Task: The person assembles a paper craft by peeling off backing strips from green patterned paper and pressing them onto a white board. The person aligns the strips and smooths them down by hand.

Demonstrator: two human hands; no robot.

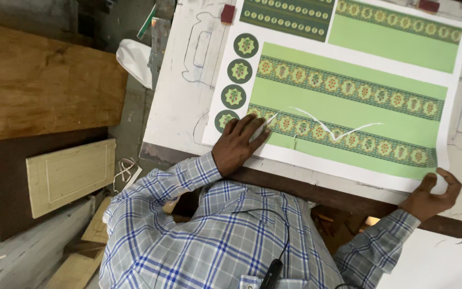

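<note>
Printed sheet (pixel 348 101): green, with patterned bands and four round medallions (pixel 236 80) down its left end. It lies flat on the white bench (pixel 180 101), long axis running left to right across the view, near edge along the bench's front edge.

Left hand (pixel 239 144) is palm-down on the sheet's near-left corner, just below the lowest medallion. Fingers (pixel 255 128) are splayed and flat, not gripping, tips on the end of a thin white strip (pixel 322 128). The strip runs away from the fingertips to the right in a shallow wavy line over the lower patterned band. Can't tell whether it's a loose sliver or a lifted cut.

Right hand (pixel 429 192) is at the sheet's near-right corner, thumb on top and the other fingers underneath, pinching the edge where it overhangs the bench.

The left hand is the nearer one to the strip; the right is well apart from it, at the opposite end of the near edge.

Off the bench: wooden panels (pixel 49 80) at left, two red blocks (pixel 227 13) at the sheet's far edge.
</note>
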